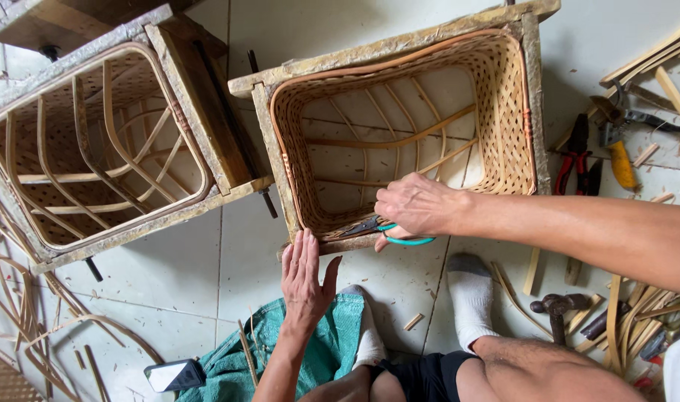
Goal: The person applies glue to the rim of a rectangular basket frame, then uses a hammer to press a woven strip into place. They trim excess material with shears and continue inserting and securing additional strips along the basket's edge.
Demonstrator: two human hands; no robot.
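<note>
On floor tiles, basket [407, 130] sits in its mould. Right hand [418, 205] fingers closed on snips [384, 229] at near rim; left hand [305, 279] flat, fingers open, bracing frame. Risk: blade could slip, nicking weave or left hand.

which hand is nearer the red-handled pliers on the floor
Right. The right hand, gripping green-handled scissors at the basket rim, is closer to the pliers; the left hand is farther away.
</note>
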